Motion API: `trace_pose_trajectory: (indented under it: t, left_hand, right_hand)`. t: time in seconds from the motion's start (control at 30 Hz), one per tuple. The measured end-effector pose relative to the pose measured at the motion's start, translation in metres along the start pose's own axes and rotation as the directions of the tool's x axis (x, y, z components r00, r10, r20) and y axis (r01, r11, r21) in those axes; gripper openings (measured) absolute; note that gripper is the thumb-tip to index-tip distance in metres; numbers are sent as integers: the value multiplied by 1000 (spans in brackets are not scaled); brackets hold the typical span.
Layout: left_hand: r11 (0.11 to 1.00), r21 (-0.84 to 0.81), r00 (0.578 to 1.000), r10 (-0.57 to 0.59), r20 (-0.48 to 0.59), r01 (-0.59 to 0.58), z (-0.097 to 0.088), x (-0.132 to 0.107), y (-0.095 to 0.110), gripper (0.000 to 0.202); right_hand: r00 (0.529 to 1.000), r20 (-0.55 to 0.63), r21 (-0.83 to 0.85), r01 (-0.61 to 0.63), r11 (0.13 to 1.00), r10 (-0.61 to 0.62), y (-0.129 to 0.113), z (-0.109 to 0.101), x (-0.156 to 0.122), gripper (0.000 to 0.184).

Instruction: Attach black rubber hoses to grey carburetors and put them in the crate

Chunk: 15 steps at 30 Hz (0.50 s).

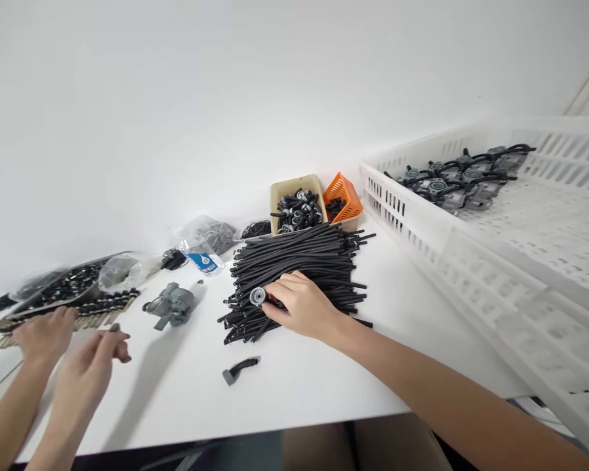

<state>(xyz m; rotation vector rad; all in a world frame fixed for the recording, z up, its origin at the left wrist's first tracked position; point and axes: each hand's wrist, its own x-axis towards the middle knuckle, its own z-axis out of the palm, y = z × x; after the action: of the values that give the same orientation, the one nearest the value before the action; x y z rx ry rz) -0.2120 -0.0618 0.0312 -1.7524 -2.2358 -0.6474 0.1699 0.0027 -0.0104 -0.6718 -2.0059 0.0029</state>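
My right hand (294,304) is closed around a black elbow connector with a round grey nut (258,297), its nut end facing me. The hand is over a pile of cut black hoses (299,252). At the left, my left hand (91,363) pinches a small grey piece (114,327) in its fingertips; its exact kind is unclear. Between my hands stands a grey plastic housing (174,304). Closer to me on the white table lies another black elbow connector with a grey nut (233,374).
A co-worker's hand (46,333) reaches over brass-coloured rods (98,318) beside mine. Behind the hoses sit a beige bin (273,196) of connectors and an orange basket (356,203). A large white crate (422,222) holds assembled units (439,186). A blue-labelled clear bag (203,260) lies left.
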Motion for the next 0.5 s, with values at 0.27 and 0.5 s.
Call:
trace_pose_trajectory:
  t: [0.27,0.5]
  left_hand:
    - [976,177,942,60,330,-124,42,8,-2,35]
    - [942,302,989,135,55,-145,11,9,28,32]
  right_hand:
    - [998,56,-17,9,1000,-8,1,-1,-2,12]
    - [996,85,-77,44,996,-37,3,-3,1,14]
